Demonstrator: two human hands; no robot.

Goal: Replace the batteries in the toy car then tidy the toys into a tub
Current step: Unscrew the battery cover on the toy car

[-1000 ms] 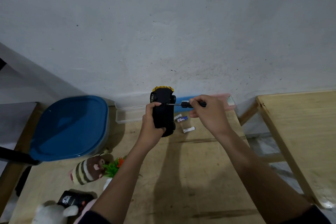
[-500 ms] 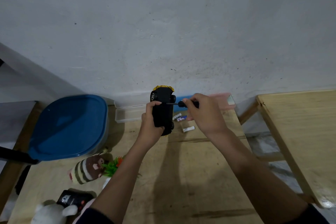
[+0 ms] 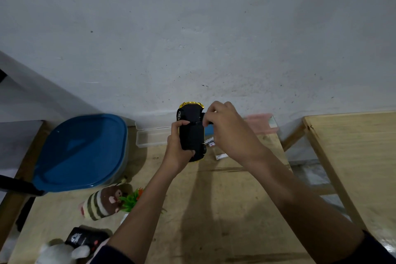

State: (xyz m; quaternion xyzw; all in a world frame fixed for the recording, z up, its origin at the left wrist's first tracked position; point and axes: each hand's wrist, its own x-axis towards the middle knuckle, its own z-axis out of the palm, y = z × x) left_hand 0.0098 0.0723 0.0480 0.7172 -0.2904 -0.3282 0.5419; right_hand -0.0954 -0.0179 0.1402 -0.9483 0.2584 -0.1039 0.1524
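Fingers (image 3: 181, 123) of our left hand (image 3: 177, 153) grip toy car (image 3: 191, 134) | our right hand (image 3: 228, 132) pinches screwdriver (image 3: 210, 123) at car's right side

The wooden table (image 3: 214, 210) bears a blue-lidded tub (image 3: 83, 152), clear tray (image 3: 150, 137), loose batteries (image 3: 220, 156) and striped plush toy (image 3: 100, 203).

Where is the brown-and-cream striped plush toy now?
Head view, lower left: the brown-and-cream striped plush toy lies on the wooden table, in front of the blue-lidded tub, beside a green plastic plant.
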